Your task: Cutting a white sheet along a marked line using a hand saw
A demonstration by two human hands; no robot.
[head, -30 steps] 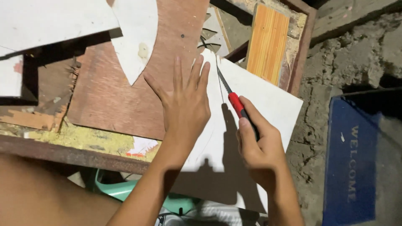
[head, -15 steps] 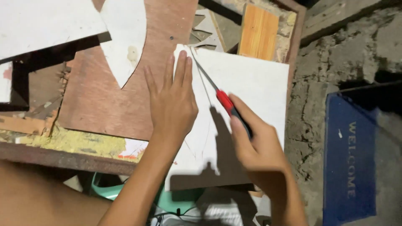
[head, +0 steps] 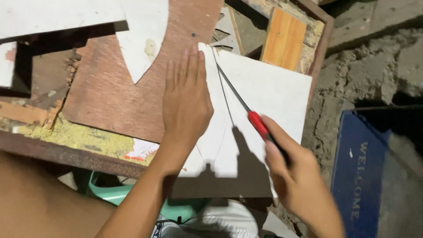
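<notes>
Here, one white sheet (head: 264, 97) lies flat under my left hand (head: 187, 103), on the table (head: 66, 147). That hand is spread open, fingers together, pressing the sheet down. Just to its right, my right hand (head: 293, 174) is clamped on one red-handled blade (head: 246, 110), its thin tip laid along a drawn line near my left fingertips. I judge the cut is under way; drawing the blade on calls for steady pressure. Beyond my left hand sits one curved white offcut (head: 143, 39); beyond my right, one orange wooden block (head: 284, 39).

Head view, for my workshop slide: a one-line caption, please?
Left hand flat on white sheet; right hand holds red-handled saw.
</notes>
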